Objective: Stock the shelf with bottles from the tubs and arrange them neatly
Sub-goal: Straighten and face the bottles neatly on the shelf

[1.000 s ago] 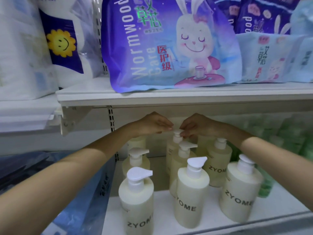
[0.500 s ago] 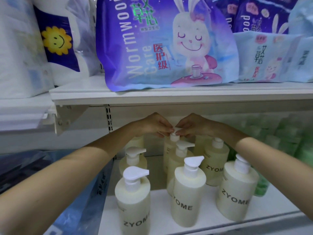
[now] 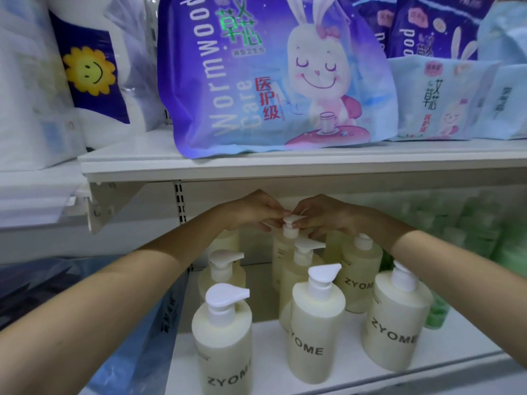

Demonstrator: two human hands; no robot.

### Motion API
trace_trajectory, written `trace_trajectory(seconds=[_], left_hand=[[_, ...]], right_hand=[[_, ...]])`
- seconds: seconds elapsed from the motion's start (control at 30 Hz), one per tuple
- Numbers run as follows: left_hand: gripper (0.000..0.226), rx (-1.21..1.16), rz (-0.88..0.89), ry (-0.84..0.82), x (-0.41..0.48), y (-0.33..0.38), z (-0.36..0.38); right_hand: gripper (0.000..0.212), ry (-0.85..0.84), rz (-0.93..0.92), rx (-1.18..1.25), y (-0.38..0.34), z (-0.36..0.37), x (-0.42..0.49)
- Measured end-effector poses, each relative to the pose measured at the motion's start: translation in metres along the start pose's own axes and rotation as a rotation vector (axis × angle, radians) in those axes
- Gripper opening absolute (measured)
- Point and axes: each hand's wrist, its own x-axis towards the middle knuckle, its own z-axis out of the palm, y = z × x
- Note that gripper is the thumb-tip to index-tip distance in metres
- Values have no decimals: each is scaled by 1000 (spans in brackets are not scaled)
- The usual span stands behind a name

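**Both hands on the rear bottle's pump head, lower shelf**

Both bare forearms reach in under the upper shelf (image 3: 285,163) and the hands meet at the back of the lower shelf (image 3: 350,366).

- The left hand (image 3: 251,213) has its fingers curled, and its fingertips pinch the left side of the white pump head (image 3: 293,219).
- The right hand (image 3: 325,216) is also curled, pinching the same pump head from the right, at the nozzle end.
- The pump head belongs to the rear bottle (image 3: 278,260), which stands upright at the back of the middle column. Its body is partly hidden by the bottle in front of it.

The cream bottles all stand upright in three rough columns on the lower shelf.

- **Middle column:** the front-middle bottle (image 3: 315,332), then the second bottle (image 3: 296,277) close behind it, then the rear bottle.
- **Left column:** the front-left bottle (image 3: 222,346) at the shelf edge, with another (image 3: 221,276) behind it. Something pale sits further back under the left wrist, too hidden to tell.
- **Right column:** the front-right bottle (image 3: 396,326), with one more (image 3: 358,277) behind it under the right forearm.

"ZYOME" lettering faces out on the front bottles. The pump nozzles point mostly right, though the front-right one is turned away.

Blurred green bottles (image 3: 436,312) stand just right of the cream group. On the upper shelf, a large purple rabbit pack (image 3: 271,81) overhangs the front edge, with light blue packs (image 3: 436,101) to its right. A sunflower-print wrapped roll pack (image 3: 88,71) is to its left. A blue plastic bag (image 3: 137,352) is at lower left, beside the shelf end.
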Motion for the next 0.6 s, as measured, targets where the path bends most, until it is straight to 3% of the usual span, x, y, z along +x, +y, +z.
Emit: trace_trajectory(seconds=[0.17, 0.33, 0.5, 0.53, 0.6], left_hand=[[27, 41, 43, 87, -2, 3, -7], [28, 195, 98, 295, -9, -3, -31], [35, 202, 70, 317, -33, -24, -52], [34, 203, 69, 318, -37, -28, -55], [9, 215, 57, 332, -42, -39, -60]], right_hand=[[23, 4, 16, 13, -3, 0, 12], [19, 6, 18, 27, 1, -4, 20], [14, -14, 10, 22, 5, -8, 27], [14, -17, 5, 18, 5, -8, 29], [14, -16, -9, 11, 6, -9, 32]])
